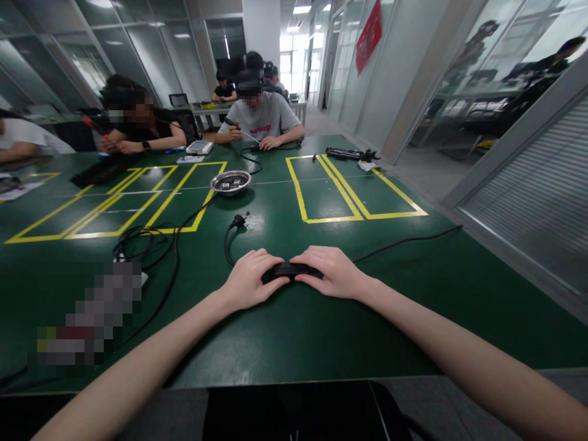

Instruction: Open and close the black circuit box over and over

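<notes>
Both my hands grip a black power adapter low over the green table. My left hand closes on its left end, thumb on the near side and fingers on the far side. My right hand holds the right end the same way. From the left a thick black cord curves up to a black mains plug lying on the table. A thinner black cable runs out to the right. My fingers cover the adapter's ends.
A metal bowl with small metal parts stands beyond the plug. Coiled black cable and a blurred-out object lie at left. Yellow tape marks the green table. Across it, a person holds a screwdriver; another sits left.
</notes>
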### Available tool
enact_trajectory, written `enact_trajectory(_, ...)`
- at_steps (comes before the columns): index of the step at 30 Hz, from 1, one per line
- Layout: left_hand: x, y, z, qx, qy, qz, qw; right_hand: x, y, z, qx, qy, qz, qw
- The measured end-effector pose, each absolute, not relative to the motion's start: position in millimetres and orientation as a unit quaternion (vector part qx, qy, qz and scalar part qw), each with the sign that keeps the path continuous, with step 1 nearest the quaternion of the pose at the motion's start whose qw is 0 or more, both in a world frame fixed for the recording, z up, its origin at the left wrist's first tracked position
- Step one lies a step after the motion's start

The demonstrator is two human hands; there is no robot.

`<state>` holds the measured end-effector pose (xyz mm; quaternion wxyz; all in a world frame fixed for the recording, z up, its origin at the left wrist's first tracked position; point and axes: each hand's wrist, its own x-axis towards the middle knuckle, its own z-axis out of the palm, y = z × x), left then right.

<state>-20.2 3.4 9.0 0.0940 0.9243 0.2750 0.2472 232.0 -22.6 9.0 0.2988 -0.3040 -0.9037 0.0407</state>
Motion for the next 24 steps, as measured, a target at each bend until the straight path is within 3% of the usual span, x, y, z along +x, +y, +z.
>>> enact_trajectory(5,-19,1,7,0.913,0.279,0.255,0.151,228,-29,11,-0.292,-0.937,0.015,0.193)
enact_trajectory(9,-21,6,7,0.902,0.29,0.295,0.124,226,-27,6,-0.367,-0.92,0.01,0.141)
enact_trajectory(13,-24,12,8,0.886,0.304,0.342,0.072,247,-7,6,-0.548,-0.819,0.02,0.17)
enact_trajectory(19,-23,11,4,0.906,0.279,0.303,0.102,307,17,23,-0.775,-0.573,-0.031,0.264)
enact_trajectory(24,-23,10,2,0.91,0.279,0.28,0.121,333,17,26,-0.854,-0.468,-0.017,0.227)
